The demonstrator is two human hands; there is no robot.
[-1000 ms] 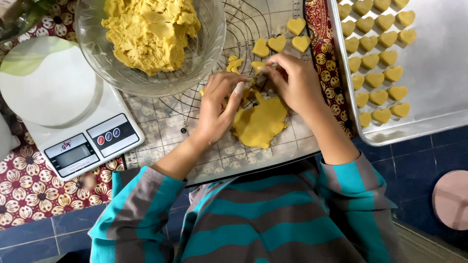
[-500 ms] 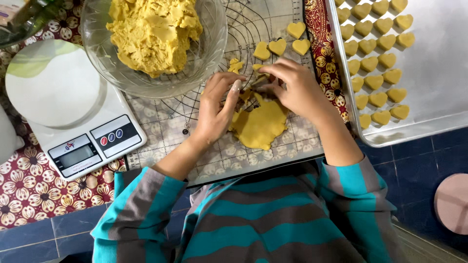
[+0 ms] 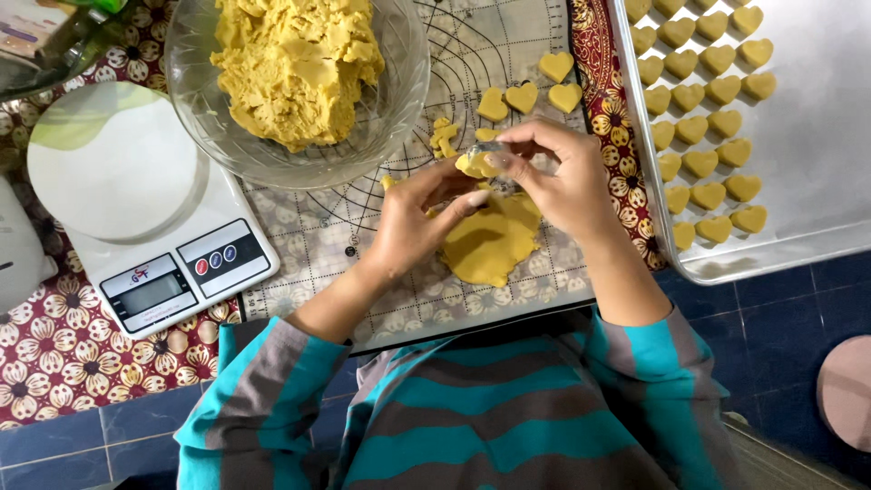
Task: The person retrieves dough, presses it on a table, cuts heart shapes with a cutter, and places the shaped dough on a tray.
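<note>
Dough, flattened into a yellow sheet (image 3: 490, 243), lies on the gridded baking mat (image 3: 318, 227) right under both hands. Largest nearby is the metal tray (image 3: 817, 136) on the right, holding rows of heart-shaped pieces (image 3: 700, 163). Left of the mat sits a white kitchen scale (image 3: 136, 209), and above the mat's corner a glass bowl (image 3: 399, 82) is piled with more yellow dough (image 3: 295, 63). 4 cut hearts (image 3: 522, 96) lie on the mat's upper part, with small scraps (image 3: 443, 136) beside them. Just above the sheet, the right hand (image 3: 567, 181) pinches a small metal cutter (image 3: 494, 159) filled with dough, fingers closed around it. The left hand (image 3: 413, 227) reaches up, its fingertips (image 3: 472, 195) loosely curled and touching the cutter's underside.
</note>
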